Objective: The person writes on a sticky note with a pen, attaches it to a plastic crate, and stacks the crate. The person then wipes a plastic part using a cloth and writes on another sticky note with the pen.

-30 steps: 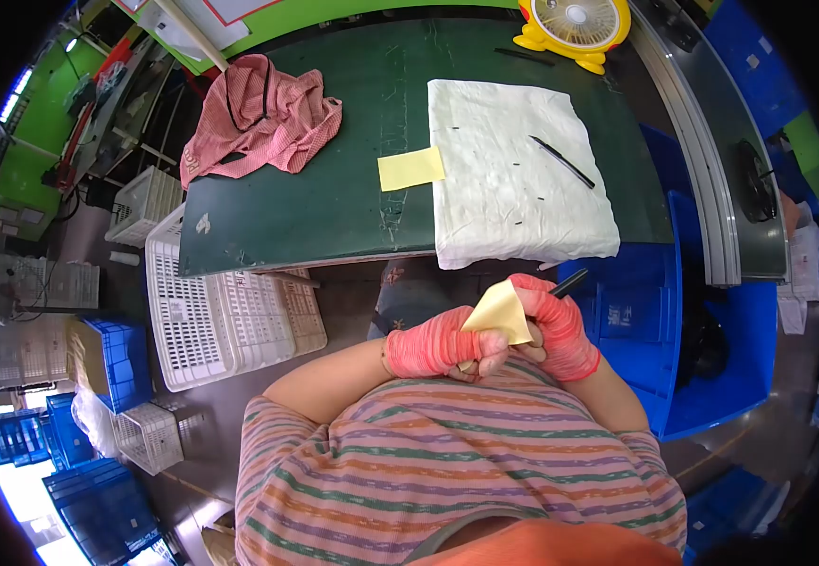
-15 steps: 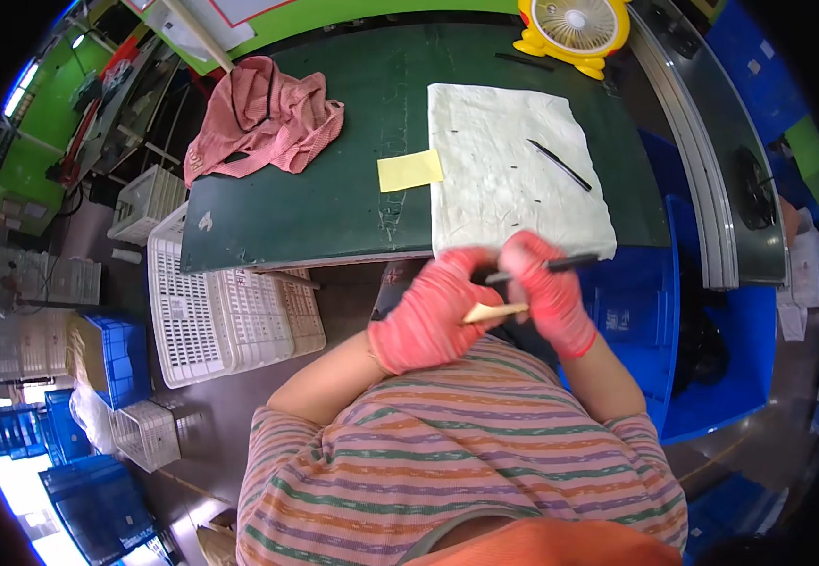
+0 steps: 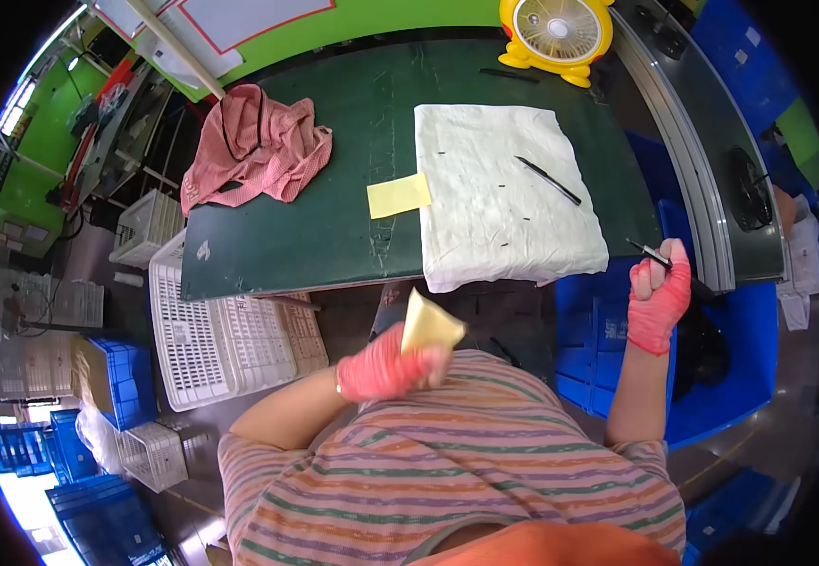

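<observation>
My left hand (image 3: 392,366), in a pink knitted glove, is closed on a creased piece of yellow paper (image 3: 430,324) close to my body; it is slightly blurred. My right hand (image 3: 660,294), gloved the same way, is raised past the table's right edge and grips a slim black pen (image 3: 651,252), its tip pointing left. Another slim black pen (image 3: 548,179) lies on the folded white cloth (image 3: 471,236), among several tiny black bits. A flat yellow sheet (image 3: 398,195) rests against the cloth's left edge.
On the green table (image 3: 287,250) lie a crumpled pink checked cloth (image 3: 273,156) and a dark thin item (image 3: 509,74) near the yellow fan (image 3: 558,33). White crates (image 3: 225,330) stand lower left, a blue bin (image 3: 735,391) lower right. A metal-framed rail (image 3: 678,123) runs along the right.
My hands have parted: the right has swung out to the right with the pen, and the left has drawn down and left with the yellow paper. The camera view has shifted slightly.
</observation>
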A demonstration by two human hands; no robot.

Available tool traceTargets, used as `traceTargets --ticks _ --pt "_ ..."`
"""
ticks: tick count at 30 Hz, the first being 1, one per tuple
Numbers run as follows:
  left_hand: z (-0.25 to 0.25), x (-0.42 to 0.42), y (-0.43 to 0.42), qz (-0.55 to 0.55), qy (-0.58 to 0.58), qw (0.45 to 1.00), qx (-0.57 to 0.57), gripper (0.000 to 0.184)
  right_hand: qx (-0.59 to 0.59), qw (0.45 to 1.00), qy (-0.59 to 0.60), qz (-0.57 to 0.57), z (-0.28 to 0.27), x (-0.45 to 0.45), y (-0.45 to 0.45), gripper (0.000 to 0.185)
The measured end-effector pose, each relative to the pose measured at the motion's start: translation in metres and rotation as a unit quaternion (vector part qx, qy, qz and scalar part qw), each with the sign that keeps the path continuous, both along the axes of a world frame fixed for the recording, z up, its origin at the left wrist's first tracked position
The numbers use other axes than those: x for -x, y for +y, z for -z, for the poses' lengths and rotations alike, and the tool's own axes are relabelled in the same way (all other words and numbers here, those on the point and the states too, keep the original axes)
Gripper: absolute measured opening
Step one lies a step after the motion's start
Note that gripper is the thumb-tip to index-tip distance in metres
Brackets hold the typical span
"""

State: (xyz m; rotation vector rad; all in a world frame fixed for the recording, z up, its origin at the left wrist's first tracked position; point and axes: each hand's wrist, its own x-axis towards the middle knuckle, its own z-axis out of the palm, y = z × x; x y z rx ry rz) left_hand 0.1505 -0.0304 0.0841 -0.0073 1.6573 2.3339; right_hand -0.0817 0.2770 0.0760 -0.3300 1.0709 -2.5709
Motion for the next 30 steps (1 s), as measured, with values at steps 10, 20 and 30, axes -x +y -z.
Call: traceTargets --ticks 10,20,30 --pt "-0.002 0.07 -0.007 0.04 -0.064 0.987 0.14 0.044 -0.277 0.924 0.236 -0.121 -0.009 -0.072 -0.139 0.026" --pt "0.015 0.068 -0.025 -0.124 -0.056 0.99 -0.027 0.028 -0.239 0.954 0.163 -0.083 -0.007 -0.063 -0.141 0.022" --pt "0.044 0.098 -0.043 -0.262 0.02 0.847 0.462 0.019 -0.38 0.857 0.343 0.069 0.052 -0.018 -0.166 0.021"
